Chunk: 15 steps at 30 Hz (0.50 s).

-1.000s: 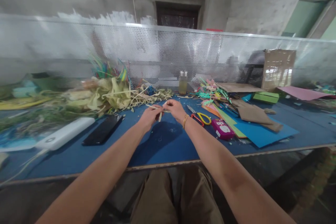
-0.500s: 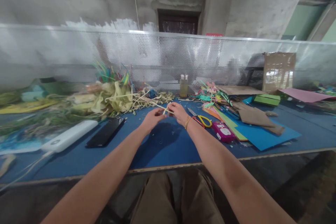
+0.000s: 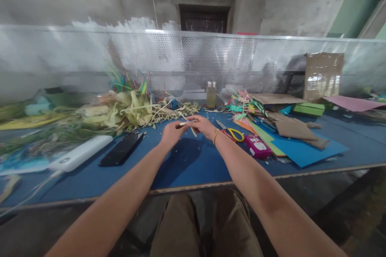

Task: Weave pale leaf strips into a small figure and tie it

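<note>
Over the middle of the blue table (image 3: 187,164), my left hand (image 3: 170,132) and my right hand (image 3: 203,125) meet, both pinched on a thin pale straw strip (image 3: 187,123). The strip runs between the fingertips and a short end hangs down to the right. A gold bracelet sits on my right wrist. Just behind the hands lies a heap of pale yellow-green strips and husks (image 3: 126,110).
Yellow-handled scissors (image 3: 230,132) and a pink box (image 3: 257,145) lie to the right, beside coloured paper sheets (image 3: 301,146). A black phone (image 3: 120,149) and white power bank (image 3: 80,153) lie left. A small jar (image 3: 211,95) stands by the perforated metal screen (image 3: 193,60).
My hands have kept working the strip, turning it between the fingers; its free end now hangs down right instead of pointing up. The view shifted slightly.
</note>
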Available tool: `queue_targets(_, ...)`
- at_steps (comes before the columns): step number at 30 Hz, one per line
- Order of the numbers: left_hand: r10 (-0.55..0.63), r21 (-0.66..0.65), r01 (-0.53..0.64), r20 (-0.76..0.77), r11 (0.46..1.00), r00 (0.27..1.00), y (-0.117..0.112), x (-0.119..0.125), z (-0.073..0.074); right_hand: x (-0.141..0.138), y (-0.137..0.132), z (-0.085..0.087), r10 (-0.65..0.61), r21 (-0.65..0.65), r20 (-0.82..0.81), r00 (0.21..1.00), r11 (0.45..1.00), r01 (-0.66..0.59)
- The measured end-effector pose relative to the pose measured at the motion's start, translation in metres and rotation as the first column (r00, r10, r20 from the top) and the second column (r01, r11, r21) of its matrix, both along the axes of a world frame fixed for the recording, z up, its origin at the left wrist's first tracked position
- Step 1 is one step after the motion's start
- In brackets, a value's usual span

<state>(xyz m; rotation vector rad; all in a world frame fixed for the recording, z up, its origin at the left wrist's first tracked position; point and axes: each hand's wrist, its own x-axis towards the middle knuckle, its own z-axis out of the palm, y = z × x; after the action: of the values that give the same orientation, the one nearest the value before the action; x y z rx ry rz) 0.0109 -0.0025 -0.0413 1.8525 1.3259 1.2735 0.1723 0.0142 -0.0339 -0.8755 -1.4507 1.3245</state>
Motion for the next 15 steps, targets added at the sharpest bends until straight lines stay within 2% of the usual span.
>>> queue_targets(2,0.047,0.016,-0.046,-0.074,0.999,0.996,-0.001,-0.002,0.002,0.001,0.003,-0.002,0.008,0.051,-0.004,1.0,0.999,-0.008)
queue_targets(4,0.036,0.01,-0.035,-0.122,0.999,0.992,-0.003,-0.004,0.005,0.002,0.008,-0.003,-0.057,0.054,-0.064,0.996,0.997,0.06)
queue_targets(7,0.037,-0.026,-0.043,-0.209,0.999,0.977,-0.005,-0.006,0.008,0.008,0.016,-0.004,-0.174,-0.005,-0.175,0.969,0.984,0.176)
queue_targets(10,0.011,-0.043,-0.027,-0.339,0.999,0.941,-0.006,-0.008,0.013,0.013,0.022,-0.005,-0.247,-0.078,-0.232,0.941,0.969,0.235)
queue_targets(13,-0.015,-0.007,0.014,-0.468,1.0,0.884,-0.018,-0.011,0.027,0.016,0.024,-0.009,-0.317,-0.149,-0.24,0.918,0.946,0.287)
queue_targets(15,0.031,0.056,-0.003,-0.513,0.998,0.858,-0.04,-0.013,0.044,0.016,0.024,-0.011,-0.339,-0.17,-0.238,0.91,0.937,0.304)
